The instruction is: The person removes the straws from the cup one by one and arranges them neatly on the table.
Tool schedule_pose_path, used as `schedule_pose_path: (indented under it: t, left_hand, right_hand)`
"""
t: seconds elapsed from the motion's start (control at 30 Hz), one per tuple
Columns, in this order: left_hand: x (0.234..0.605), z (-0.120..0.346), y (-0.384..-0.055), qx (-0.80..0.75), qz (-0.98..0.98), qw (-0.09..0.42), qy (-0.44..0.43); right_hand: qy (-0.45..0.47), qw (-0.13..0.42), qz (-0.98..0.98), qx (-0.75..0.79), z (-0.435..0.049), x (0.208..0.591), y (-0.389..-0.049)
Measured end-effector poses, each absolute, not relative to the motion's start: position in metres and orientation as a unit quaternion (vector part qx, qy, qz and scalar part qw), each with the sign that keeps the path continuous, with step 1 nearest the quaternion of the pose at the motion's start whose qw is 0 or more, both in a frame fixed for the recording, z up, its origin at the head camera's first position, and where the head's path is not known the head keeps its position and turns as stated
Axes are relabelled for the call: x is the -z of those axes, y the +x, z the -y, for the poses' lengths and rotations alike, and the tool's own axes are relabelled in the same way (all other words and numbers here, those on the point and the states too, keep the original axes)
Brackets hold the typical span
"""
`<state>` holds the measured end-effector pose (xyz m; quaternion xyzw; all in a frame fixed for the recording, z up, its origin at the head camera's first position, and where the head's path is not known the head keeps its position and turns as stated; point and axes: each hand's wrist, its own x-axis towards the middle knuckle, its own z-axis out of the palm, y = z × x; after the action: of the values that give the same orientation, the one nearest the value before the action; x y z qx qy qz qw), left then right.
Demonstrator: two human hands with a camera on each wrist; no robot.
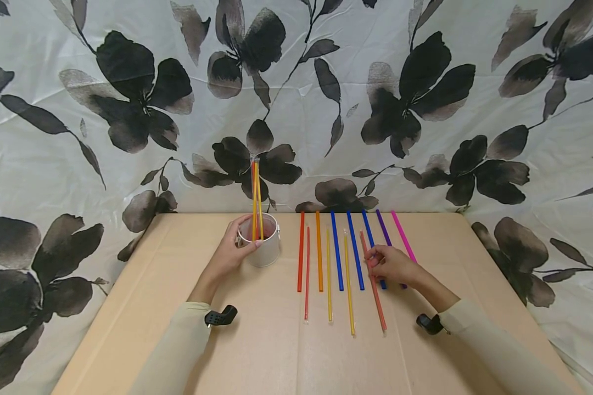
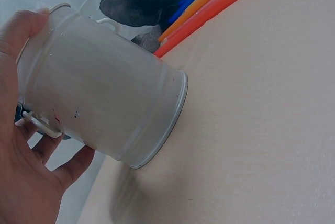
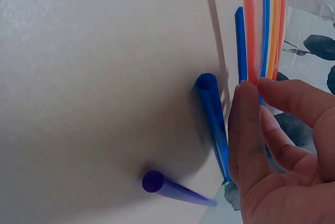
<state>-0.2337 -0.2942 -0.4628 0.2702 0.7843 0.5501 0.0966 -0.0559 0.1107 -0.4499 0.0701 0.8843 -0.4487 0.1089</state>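
Observation:
A small white metal pail (image 1: 267, 255) stands upright on the table, and my left hand (image 1: 233, 247) grips it by the rim and side. Inside it lean thin yellow-orange tubes (image 1: 259, 200), rising well above the rim. The left wrist view shows the pail's wall (image 2: 104, 82) with small paint specks, its inside hidden. My right hand (image 1: 394, 266) pinches a thin coral-red tube (image 1: 377, 302) between thumb and fingertips; in the right wrist view this tube (image 3: 251, 30) appears raised off the table. Beneath that hand lie a blue straw (image 3: 212, 114) and a purple straw (image 3: 178, 191).
Thicker straws lie in a row along the back: red (image 1: 300, 252), orange (image 1: 319, 252), several blue (image 1: 337, 252), purple and pink (image 1: 403, 236). Before them lie thin tubes, one red (image 1: 307, 280) and two yellow (image 1: 349, 285). A flower-print cloth (image 1: 326, 109) hangs behind the table (image 1: 257, 345).

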Motion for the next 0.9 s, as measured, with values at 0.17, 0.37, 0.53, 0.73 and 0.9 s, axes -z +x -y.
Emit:
schedule_pose_path:
  t: [0.17,0.37,0.53,0.73,0.9]
  left_hand:
    - [0.463,0.297,-0.234,-0.551,-0.783,0.098,0.271]
    - [0.461,0.298,-0.232,-0.555,-0.778,0.104,0.276]
    - [0.451,0.299,-0.227,-0.558,-0.773,0.116,0.280]
    - [0.455,0.301,-0.228,-0.553,-0.776,0.111,0.281]
    - [0.461,0.305,-0.231,-0.547,-0.780,0.105,0.284]
  right_hand:
    - [0.078,0.105,-0.893,0.430,-0.109,0.449,-0.054]
    - [0.085,0.098,-0.898,0.421,-0.106,0.443,-0.053]
    - [0.072,0.079,-0.892,0.439,-0.103,0.436,-0.057]
    - [0.045,0.042,-0.886,0.459,-0.088,0.421,-0.067]
    - [0.029,0.028,-0.876,0.480,-0.074,0.410,-0.082]
